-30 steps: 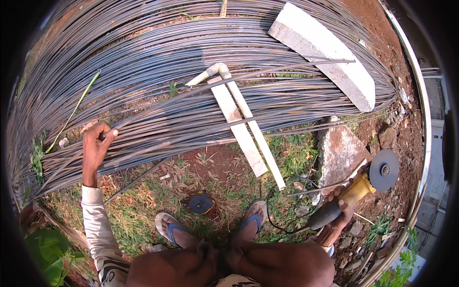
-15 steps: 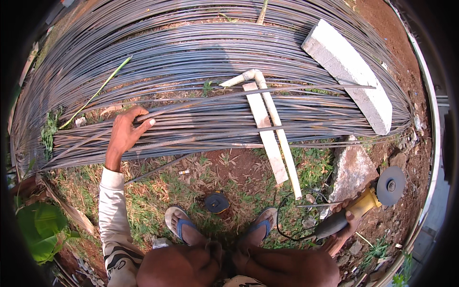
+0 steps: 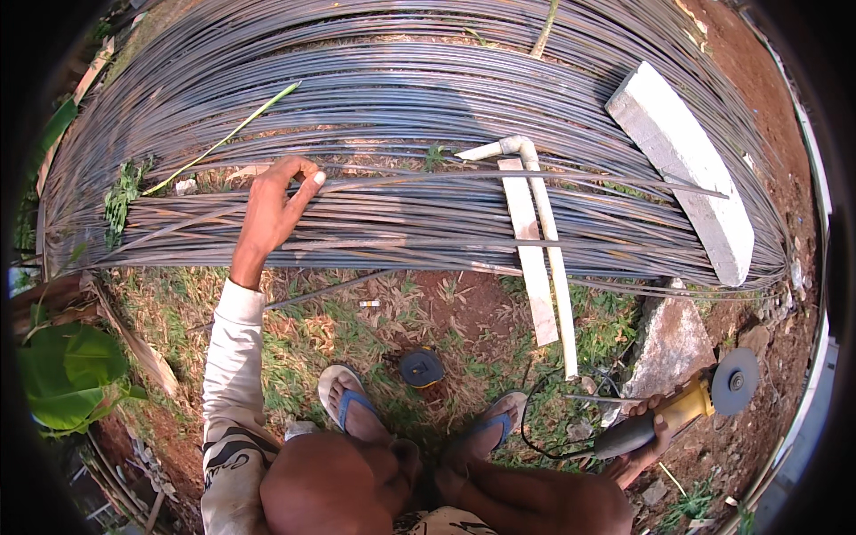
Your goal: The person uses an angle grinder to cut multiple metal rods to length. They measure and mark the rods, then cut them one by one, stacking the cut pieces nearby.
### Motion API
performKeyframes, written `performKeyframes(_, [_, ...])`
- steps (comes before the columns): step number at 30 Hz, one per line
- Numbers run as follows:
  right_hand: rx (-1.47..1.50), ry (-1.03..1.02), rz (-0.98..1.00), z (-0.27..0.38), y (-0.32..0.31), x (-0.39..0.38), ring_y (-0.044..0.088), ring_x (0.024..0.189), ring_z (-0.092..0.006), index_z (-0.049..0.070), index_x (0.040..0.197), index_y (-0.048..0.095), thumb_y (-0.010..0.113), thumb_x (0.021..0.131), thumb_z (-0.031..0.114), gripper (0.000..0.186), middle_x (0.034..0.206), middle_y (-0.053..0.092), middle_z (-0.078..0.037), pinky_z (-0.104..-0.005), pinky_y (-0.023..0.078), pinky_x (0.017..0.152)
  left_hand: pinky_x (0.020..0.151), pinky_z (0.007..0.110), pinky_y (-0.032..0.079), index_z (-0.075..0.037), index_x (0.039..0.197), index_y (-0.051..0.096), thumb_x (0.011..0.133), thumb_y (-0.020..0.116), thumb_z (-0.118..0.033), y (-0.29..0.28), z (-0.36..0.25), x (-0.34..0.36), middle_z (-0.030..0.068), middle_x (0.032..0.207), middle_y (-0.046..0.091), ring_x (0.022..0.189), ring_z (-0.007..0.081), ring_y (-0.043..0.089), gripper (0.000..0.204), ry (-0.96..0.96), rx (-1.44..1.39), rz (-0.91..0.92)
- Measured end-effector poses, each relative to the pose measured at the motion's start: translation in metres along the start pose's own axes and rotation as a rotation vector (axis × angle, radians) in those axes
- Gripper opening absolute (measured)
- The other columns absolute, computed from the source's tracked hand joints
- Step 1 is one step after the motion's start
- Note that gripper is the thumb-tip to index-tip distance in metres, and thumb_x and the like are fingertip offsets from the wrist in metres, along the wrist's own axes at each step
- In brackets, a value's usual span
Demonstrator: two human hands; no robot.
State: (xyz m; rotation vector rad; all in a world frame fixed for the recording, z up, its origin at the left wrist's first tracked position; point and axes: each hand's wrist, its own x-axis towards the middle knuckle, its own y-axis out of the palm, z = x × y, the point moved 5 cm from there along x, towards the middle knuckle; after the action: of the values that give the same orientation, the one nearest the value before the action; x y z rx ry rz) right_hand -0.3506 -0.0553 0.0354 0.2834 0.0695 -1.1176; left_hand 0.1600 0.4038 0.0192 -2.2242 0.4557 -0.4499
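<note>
My left hand (image 3: 275, 212) reaches over a wide bed of long steel bars, thumb and fingers closed on the left end of one steel bar (image 3: 428, 180). That bar runs rightward above the others, across a white pipe with an elbow (image 3: 555, 267) and a pale flat strip (image 3: 530, 259), to the white block. At the lower right my right hand (image 3: 655, 432) grips a yellow and black angle grinder (image 3: 685, 406). Its round grey disc (image 3: 735, 382) faces up, away from the bars. Part of the right hand's grip is hidden behind the grinder.
A long white block (image 3: 687, 169) rests on the bars at right. Near my sandalled feet lies a dark round tape measure (image 3: 421, 366) on grass. A rough stone slab (image 3: 670, 343) sits by the grinder, whose black cord (image 3: 528, 419) loops on the ground. Green leaves (image 3: 76, 366) stand at left.
My left hand has moved away from me, shifting the bar's left end farther across the bed. The whole view has shifted, while the right hand keeps the grinder in much the same place.
</note>
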Motion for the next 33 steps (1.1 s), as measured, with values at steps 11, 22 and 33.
performKeyframes(11, [0.025,-0.013,-0.033,0.004,0.003,-0.012,0.065,0.081,-0.0253,0.000,0.153,0.039,0.083,0.078,0.018,0.089,0.100,0.060,-0.014,-0.0365,0.060,0.069,0.089,0.046,0.054,0.001,0.106,0.071,0.097,0.077,-0.018,0.024,-0.035,-0.058,0.0162,0.106,0.072,0.101,0.0386,0.070,0.022,0.067,0.090,0.056])
performKeyframes(22, [0.059,-0.031,-0.056,0.000,0.004,-0.013,0.065,0.078,-0.0263,-0.003,0.149,0.041,0.081,0.076,0.016,0.086,0.098,0.061,-0.015,-0.0371,0.061,0.066,0.088,0.045,0.055,0.002,0.108,0.076,0.102,0.073,-0.031,0.041,-0.028,-0.068,0.0186,0.106,0.077,0.095,0.0401,0.072,0.034,-0.046,0.080,0.250])
performKeyframes(33, [0.080,-0.007,-0.075,-0.005,-0.022,-0.013,0.067,0.082,-0.0269,0.000,0.152,0.041,0.080,0.080,0.016,0.083,0.102,0.061,-0.015,-0.0386,0.061,0.070,0.086,0.041,0.056,-0.004,0.134,0.070,0.113,0.054,-0.041,0.031,-0.015,-0.097,0.0181,0.099,0.080,0.088,0.0310,0.077,0.046,-0.289,-0.026,0.337])
